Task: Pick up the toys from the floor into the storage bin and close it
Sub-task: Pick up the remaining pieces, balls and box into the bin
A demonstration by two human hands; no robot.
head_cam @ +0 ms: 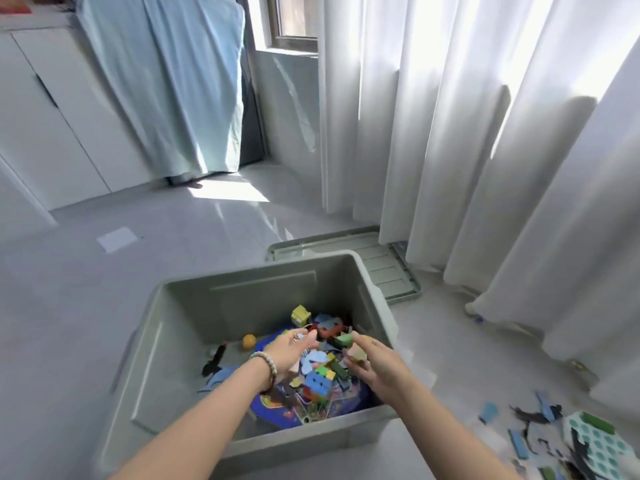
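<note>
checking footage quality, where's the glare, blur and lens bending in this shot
Head view: sunlight blows out the curtains and glares off a floor patch; the left hand and right hand over the storage bin are motion-smeared; the wide lens bows curtain and cabinet lines.

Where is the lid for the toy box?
In the head view, the lid lies flat on the floor behind the storage bin, at its far right corner, with its far edge tucked under the white curtain.

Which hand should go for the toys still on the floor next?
Right, I'd say. The scattered pieces lie on the floor right of the bin, nearer the right hand; the left hand, over the bin's middle, would have to cross.
</note>
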